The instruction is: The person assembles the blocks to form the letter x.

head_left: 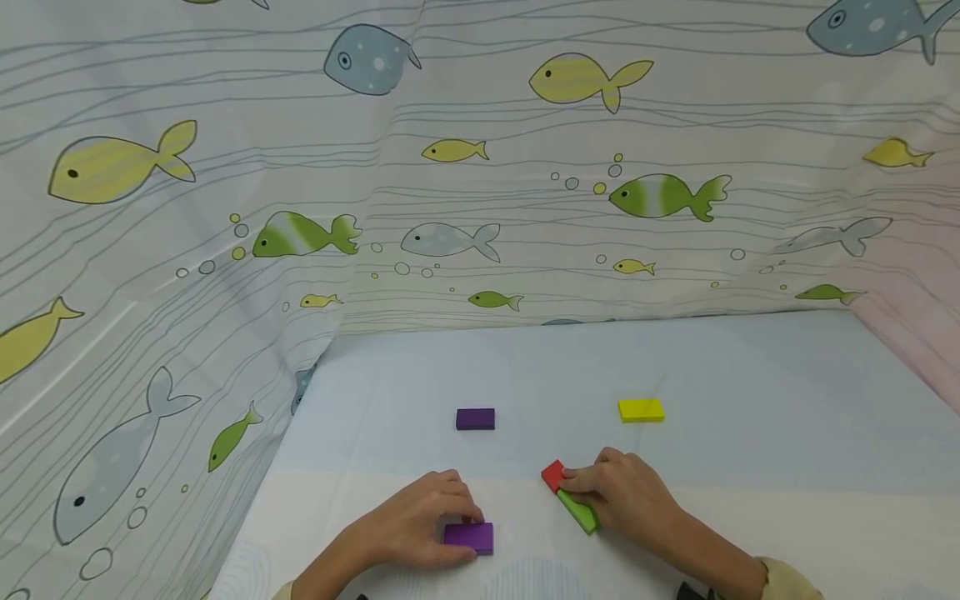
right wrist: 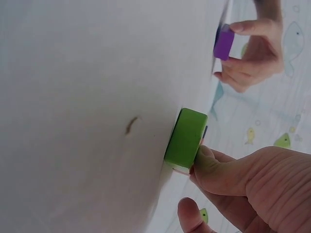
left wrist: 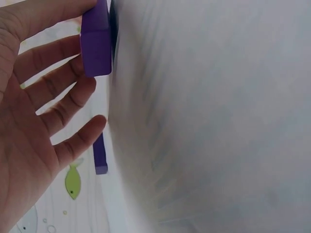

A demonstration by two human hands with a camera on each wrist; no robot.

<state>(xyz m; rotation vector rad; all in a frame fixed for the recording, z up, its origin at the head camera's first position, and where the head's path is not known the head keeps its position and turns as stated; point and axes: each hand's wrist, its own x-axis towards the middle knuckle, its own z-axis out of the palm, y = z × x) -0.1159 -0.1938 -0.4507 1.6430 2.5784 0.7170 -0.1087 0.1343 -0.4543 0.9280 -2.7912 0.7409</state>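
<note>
Blocks: two purple (head_left: 471, 536) (head_left: 476, 419), one red (head_left: 551, 475), one green (head_left: 576, 511), one yellow (head_left: 641, 410).

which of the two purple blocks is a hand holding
The nearer purple block, pinched by the left hand between thumb and fingers. The other purple block lies farther back, left of the yellow block, with no hand touching it.

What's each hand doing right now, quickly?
Left hand: holding the nearer purple block between thumb and fingers.
Right hand: at the red block and green block; whether it grips either cannot be told.
</note>
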